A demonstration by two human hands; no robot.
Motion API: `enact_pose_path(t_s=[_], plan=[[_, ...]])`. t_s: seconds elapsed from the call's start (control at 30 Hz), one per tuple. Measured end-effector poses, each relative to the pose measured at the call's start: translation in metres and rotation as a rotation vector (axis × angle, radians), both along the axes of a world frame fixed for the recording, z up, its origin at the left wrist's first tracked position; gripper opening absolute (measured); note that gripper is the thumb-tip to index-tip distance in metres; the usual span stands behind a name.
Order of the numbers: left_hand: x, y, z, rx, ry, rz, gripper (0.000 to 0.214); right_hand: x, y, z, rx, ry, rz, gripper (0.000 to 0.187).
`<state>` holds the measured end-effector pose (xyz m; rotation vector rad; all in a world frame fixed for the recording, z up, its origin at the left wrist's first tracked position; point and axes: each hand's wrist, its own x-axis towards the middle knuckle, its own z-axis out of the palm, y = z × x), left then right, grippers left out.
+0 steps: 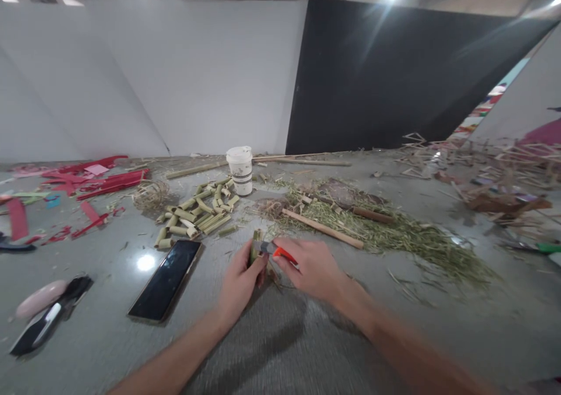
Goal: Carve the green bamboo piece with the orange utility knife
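Observation:
My left hand (pixel 243 272) is closed around a short green bamboo piece (pixel 255 246), which stands roughly upright in the fingers. In my right hand (pixel 313 266) is an orange-handled utility knife (pixel 284 255), its grey front end against or very close to the bamboo. Exactly where the blade meets the piece is too small to tell. Beyond my left hand lies a heap of cut bamboo pieces (pixel 193 211). A pile of green shavings (pixel 381 240) spreads to the right, with a wooden stick (pixel 324 228) lying at its near edge.
A white paper cup (pixel 241 170) stands behind the bamboo heap. A black phone (pixel 165 281) lies left of my hands, near a dark-and-white object (pixel 37 328). Red strips (pixel 114 183) and a woven ball (pixel 151 196) are at the left. Thin-stick frames (pixel 504 167) clutter the right.

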<state>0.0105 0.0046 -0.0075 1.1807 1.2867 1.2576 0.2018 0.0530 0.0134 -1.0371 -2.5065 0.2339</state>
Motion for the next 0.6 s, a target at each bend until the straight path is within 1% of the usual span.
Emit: enact_pose_path(t_s=[0.07,0.13,0.23,0.33,0.47,0.6], plan=[[-0.002,0.000,0.003,0.006,0.014,-0.018,0.023,0.000,0.000,0.000,0.000,0.005,0.000,0.028],[-0.002,-0.001,0.007,-0.019,-0.017,-0.036,0.018,0.000,-0.001,0.000,-0.005,0.010,0.002,0.028],[-0.002,-0.002,0.011,-0.047,-0.038,-0.047,0.025,0.000,-0.003,0.001,-0.015,0.016,0.012,0.027],[-0.004,-0.001,0.009,-0.010,0.053,-0.022,0.036,0.000,-0.006,0.001,-0.019,0.023,0.015,0.026],[-0.008,0.002,0.003,0.060,0.194,0.000,0.039,-0.003,-0.010,0.002,0.006,0.036,-0.026,0.028],[-0.009,0.002,0.005,0.041,0.290,0.050,0.043,-0.006,-0.016,0.007,0.026,0.008,-0.088,0.031]])
